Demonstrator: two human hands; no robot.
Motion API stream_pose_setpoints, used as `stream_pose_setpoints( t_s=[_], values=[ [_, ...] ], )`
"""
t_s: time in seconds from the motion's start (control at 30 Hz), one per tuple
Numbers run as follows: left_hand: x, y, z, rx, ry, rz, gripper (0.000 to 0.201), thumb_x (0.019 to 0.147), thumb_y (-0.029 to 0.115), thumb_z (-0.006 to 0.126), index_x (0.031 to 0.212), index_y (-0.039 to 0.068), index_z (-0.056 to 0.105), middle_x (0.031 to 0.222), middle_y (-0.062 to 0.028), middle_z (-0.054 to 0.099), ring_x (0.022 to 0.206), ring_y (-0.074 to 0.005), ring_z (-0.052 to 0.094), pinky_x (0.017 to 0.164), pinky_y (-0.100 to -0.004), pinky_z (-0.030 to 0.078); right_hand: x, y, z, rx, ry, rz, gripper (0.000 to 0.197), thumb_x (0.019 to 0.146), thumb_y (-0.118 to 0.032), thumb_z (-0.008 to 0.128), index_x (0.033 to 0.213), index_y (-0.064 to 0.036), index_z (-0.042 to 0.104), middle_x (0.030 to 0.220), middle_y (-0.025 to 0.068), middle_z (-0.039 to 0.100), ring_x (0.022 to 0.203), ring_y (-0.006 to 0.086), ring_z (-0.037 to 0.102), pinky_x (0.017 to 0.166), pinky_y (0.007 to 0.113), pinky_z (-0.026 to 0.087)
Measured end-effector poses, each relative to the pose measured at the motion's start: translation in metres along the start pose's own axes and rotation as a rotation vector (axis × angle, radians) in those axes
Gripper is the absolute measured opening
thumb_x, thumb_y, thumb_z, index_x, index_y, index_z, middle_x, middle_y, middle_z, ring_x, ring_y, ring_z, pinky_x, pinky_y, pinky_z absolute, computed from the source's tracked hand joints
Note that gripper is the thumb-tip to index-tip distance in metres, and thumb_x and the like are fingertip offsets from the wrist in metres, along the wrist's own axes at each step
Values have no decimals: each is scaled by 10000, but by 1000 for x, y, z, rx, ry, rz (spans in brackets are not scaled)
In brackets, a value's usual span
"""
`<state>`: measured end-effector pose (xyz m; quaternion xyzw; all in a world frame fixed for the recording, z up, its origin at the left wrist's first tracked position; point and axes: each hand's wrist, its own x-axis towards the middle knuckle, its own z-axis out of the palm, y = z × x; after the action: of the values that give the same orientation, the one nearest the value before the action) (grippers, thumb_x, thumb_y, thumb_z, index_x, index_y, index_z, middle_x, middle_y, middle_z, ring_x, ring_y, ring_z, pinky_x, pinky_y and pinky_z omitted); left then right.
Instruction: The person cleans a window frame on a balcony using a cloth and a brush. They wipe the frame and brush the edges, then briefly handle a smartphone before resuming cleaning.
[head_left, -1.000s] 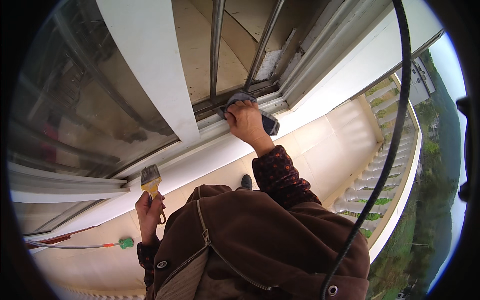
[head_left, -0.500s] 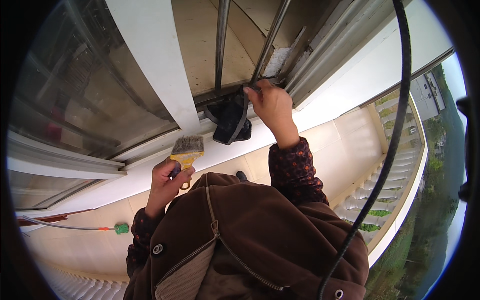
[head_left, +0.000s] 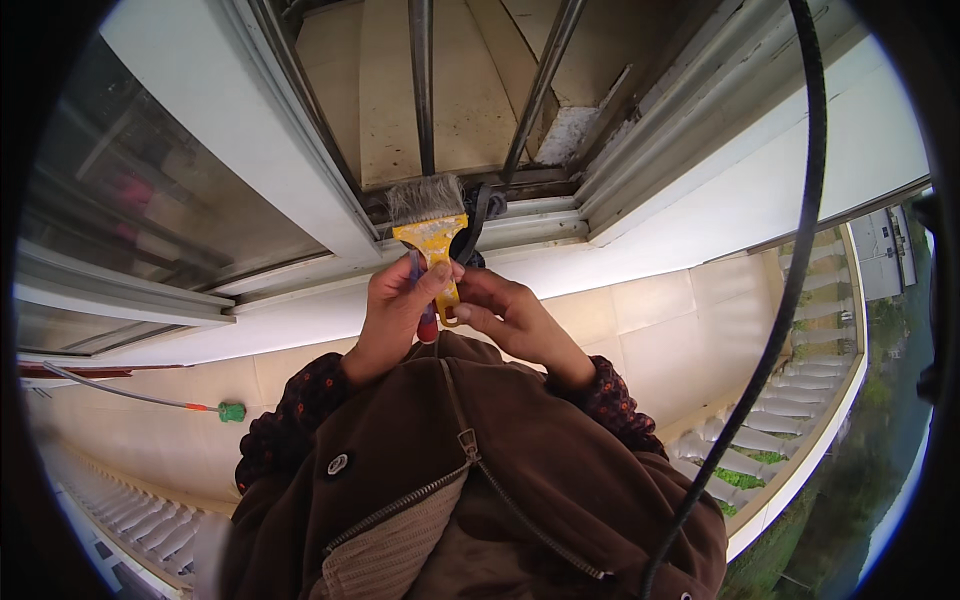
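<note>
In front of my chest, my left hand (head_left: 398, 312) grips a flat brush (head_left: 440, 240) with a yellow handle and grey bristles pointing up toward the window. Alongside its handle, the same hand holds a slim tool handle with a red end (head_left: 428, 327); its other end is hidden. My right hand (head_left: 525, 320) has its fingers closed at the lower end of the yellow handle, close to the left fingers. Behind the brush, a dark strap-like piece (head_left: 484, 212) hangs over the window sill track, partly covered by the brush and hands.
Metal bars (head_left: 422, 90) stand upright inside the window opening, beside a white sash frame (head_left: 250, 130). A thick black cable (head_left: 790, 270) runs down on the right. A green-headed rod (head_left: 231, 411) lies on the tiled floor at left. A white balustrade (head_left: 800, 385) borders the right.
My right hand has let go of the dark piece at the sill and come back to the brush handle. My left hand has brought the brush up and right; the red end now shows.
</note>
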<state>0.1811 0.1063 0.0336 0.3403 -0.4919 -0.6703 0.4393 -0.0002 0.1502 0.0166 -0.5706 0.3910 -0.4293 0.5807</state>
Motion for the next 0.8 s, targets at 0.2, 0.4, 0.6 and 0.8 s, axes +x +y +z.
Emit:
stream_pose_setpoints(
  t_s=[0.2, 0.4, 0.6, 0.8],
  values=[
    [11, -12, 19, -354, -247, -9, 199, 984, 192, 583, 846, 55, 538, 892, -50, 531, 789, -116, 526, 705, -273, 452, -6, 2, -31, 425, -82, 223, 325, 1040, -188, 515, 1294, 13, 486, 1159, 124, 642, 1067, 184, 634, 918, 310, 527],
    [13, -21, 38, -225, -108, 181, 50, 927, 50, 605, 914, 19, 569, 983, -40, 545, 852, -95, 541, 778, -260, 451, -14, 2, -44, 482, -192, 280, 545, 996, -73, 536, 1491, -10, 316, 1349, 119, 545, 1228, 207, 544, 1040, 346, 451],
    [14, -28, 56, 128, -77, 466, 84, 888, 68, 590, 895, 23, 520, 1002, -80, 487, 909, -172, 516, 807, -315, 447, 5, 16, -54, 492, -251, 225, 599, 942, -296, 604, 1415, 5, 394, 1323, 135, 520, 1195, 284, 567, 985, 436, 487],
    [4, -21, 44, 138, 2, 556, 170, 950, 188, 610, 901, 31, 568, 935, -84, 553, 827, -200, 544, 777, -323, 460, 29, 25, -50, 557, -326, 364, 533, 920, -189, 634, 1380, 0, 442, 1279, 104, 564, 1149, 209, 585, 991, 343, 459]
  ],
)
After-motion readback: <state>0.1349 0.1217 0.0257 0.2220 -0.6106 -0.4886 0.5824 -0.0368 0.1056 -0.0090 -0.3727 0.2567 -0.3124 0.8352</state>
